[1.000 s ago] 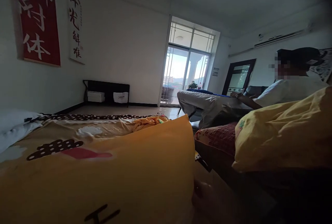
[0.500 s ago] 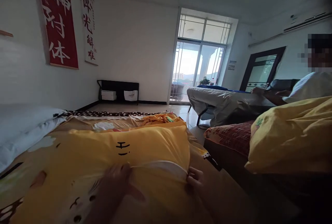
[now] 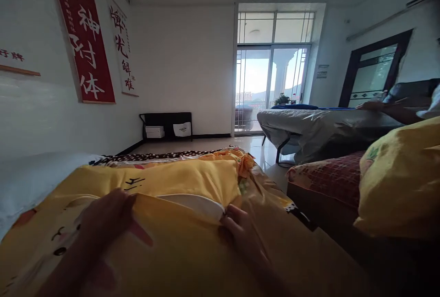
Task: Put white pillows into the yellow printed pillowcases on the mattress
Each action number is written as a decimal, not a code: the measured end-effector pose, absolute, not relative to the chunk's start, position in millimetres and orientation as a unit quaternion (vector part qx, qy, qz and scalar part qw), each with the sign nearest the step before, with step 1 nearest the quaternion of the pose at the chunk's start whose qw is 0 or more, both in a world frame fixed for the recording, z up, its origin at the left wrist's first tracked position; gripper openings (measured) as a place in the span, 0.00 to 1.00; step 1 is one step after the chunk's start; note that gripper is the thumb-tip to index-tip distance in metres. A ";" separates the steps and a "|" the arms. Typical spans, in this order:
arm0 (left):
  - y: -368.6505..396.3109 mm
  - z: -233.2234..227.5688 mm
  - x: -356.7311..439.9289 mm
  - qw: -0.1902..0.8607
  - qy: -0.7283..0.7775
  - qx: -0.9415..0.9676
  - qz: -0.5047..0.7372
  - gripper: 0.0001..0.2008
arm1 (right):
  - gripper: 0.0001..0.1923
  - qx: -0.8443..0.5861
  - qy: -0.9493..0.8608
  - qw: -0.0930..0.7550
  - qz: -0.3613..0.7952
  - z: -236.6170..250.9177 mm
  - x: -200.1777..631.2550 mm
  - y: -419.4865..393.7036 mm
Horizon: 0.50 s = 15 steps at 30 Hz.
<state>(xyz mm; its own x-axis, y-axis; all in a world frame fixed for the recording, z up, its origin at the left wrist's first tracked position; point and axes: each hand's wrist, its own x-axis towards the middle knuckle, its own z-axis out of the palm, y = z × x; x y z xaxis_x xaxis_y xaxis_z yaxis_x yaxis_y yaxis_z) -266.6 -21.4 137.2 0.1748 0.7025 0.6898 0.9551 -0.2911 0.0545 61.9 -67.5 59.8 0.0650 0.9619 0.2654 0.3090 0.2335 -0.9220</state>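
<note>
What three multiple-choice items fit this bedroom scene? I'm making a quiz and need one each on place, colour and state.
1. Where is the red banner? A) left wall B) ceiling C) floor
2. What colour is the pillowcase under the hands? A) blue B) yellow C) black
3. How is the pillowcase's opening? A) zipped shut B) knotted C) gaping, white pillow showing

Answers: 1 A, it hangs left of the balcony door. 2 B, yellow cloth with cartoon print. 3 C, white shows between the left hand and right hand.
</note>
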 end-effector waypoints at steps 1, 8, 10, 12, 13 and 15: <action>-18.0 128.3 -279.7 0.217 -0.554 -0.735 -0.325 0.17 | 0.09 -0.540 -0.656 0.431 0.304 60.4 58.9 -60.3; -8.7 35.9 -304.7 0.200 -0.496 -0.778 -0.330 0.25 | 0.07 -0.476 -0.803 0.225 0.278 71.7 75.1 2.3; -6.1 30.0 -298.4 0.194 -0.519 -0.761 -0.338 0.25 | 0.01 -0.461 -0.808 0.257 0.261 73.6 80.7 19.2; -4.4 32.6 -293.5 0.168 -0.545 -0.755 -0.324 0.25 | 0.08 -0.436 -0.804 0.319 0.246 65.0 80.7 30.3; -4.1 34.9 -292.1 0.151 -0.553 -0.758 -0.312 0.24 | 0.10 -0.416 -0.798 0.358 0.246 56.2 78.6 33.3; -4.0 39.2 -291.1 0.120 -0.568 -0.759 -0.294 0.24 | 0.10 -0.364 -0.786 0.428 0.258 32.7 71.2 35.0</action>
